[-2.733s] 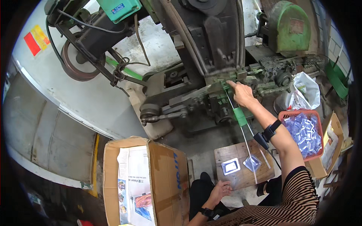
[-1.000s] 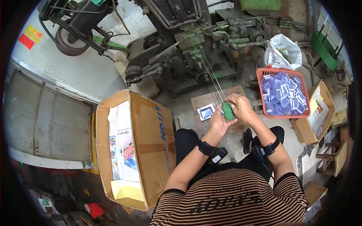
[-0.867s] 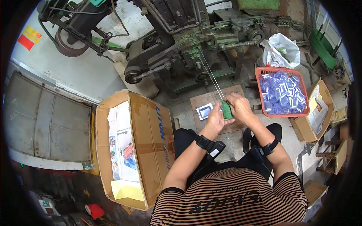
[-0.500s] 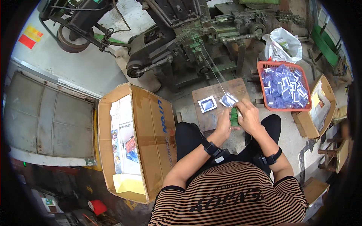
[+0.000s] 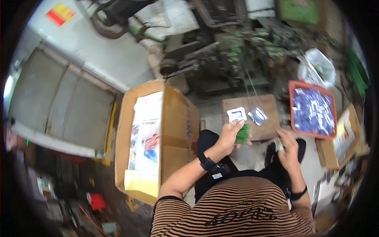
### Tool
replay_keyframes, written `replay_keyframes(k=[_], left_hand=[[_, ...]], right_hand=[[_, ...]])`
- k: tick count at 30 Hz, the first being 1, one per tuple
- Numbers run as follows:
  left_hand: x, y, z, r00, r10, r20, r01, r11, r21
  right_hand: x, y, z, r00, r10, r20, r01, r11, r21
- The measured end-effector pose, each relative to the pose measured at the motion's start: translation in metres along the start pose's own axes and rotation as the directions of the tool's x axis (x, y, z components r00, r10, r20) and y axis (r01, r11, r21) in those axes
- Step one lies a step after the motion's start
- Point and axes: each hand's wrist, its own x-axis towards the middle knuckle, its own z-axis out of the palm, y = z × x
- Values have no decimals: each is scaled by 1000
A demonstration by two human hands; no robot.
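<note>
My left hand is closed round a small stack of green card-like pieces, held over the near edge of a wooden board. Just beyond its fingertips lies a white-edged packet with a dark middle. A second, similar packet lies to its right, tilted, where thin pale strands come down from the machine. My right hand is apart from the left, above my right knee. Its fingers are extended and somewhat blurred; I make out nothing held in them.
Right of the board stands a red basket full of bluish-clear packets, with a white bag behind and an open carton beside it. A large cardboard box stands at my left. A dark greasy machine fills the far side.
My right hand has left the green stack and moved right and nearer to me. The left hand alone keeps the stack. The whole view has shifted and blurred.
</note>
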Motion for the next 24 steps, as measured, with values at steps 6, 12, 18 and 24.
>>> replay_keyframes(k=[6, 12, 18, 24], left_hand=[[-44, 145, -95, 848, 439, -296, -349, 884, 311], [-38, 212, -231, 560, 691, -456, -330, 691, 643], [27, 177, -326, 651, 548, -525, -71, 733, 677], [71, 154, -344, 716, 533, -452, 8, 641, 768]], right_hand=[[-68, 55, -14, 970, 130, 204, -56, 942, -332], [-108, 100, -12, 554, 499, 667, -169, 851, -497], [-93, 80, 5, 531, 513, 675, -199, 849, -489], [-47, 35, 50, 497, 533, 685, -180, 835, -520]])
